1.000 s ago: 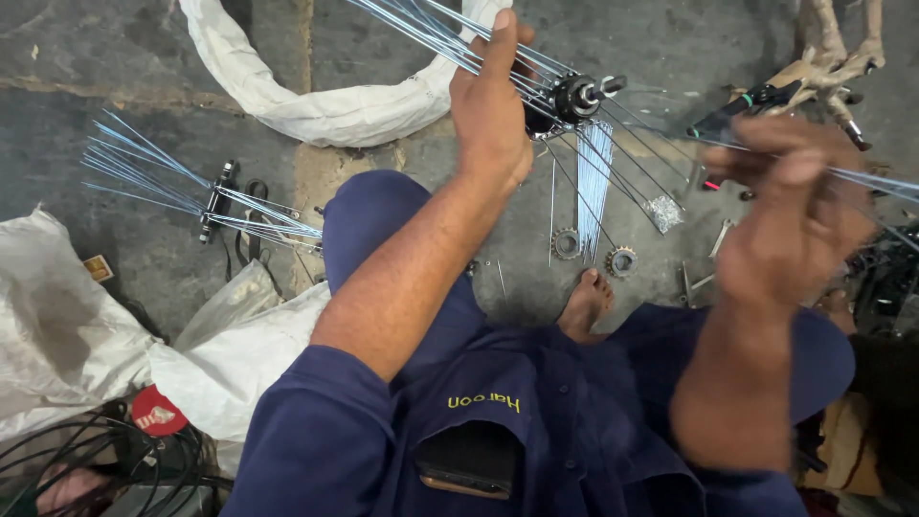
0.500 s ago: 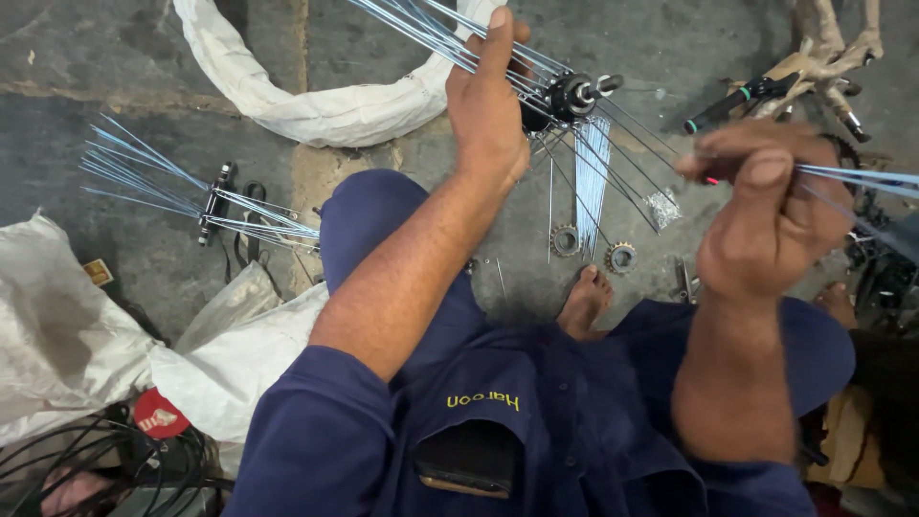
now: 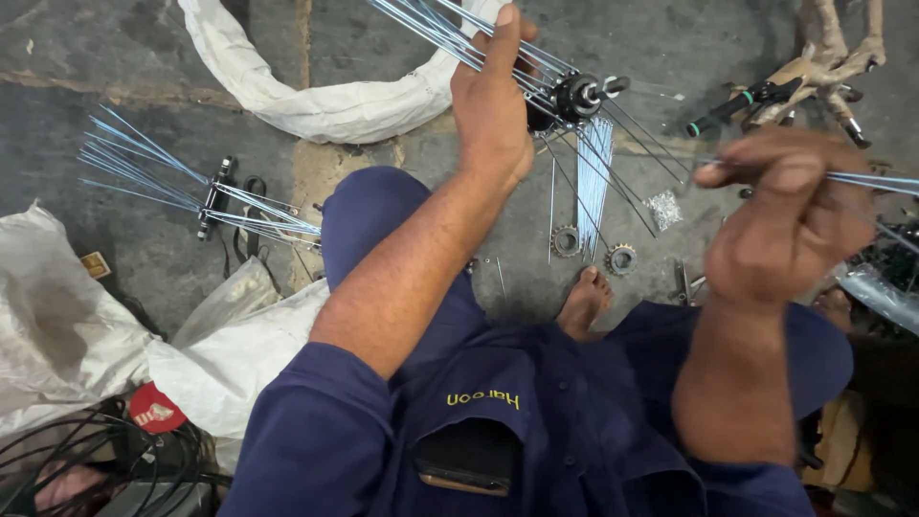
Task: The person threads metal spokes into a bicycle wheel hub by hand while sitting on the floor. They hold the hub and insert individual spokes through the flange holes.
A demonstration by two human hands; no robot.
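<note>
Item: wheel hub, black, part-laced with thin steel spokes, held above the concrete floor. Left hand is closed around the spoke fan just beside the hub, steadying it. Right hand is pinched narrow on a single loose spoke, well apart from the hub. Step, as judged: lacing spokes into the hub flange. Next move calls for aiming the spoke end at a free flange hole. Nearby: second spoked hub, two sprockets, white tyre.
</note>
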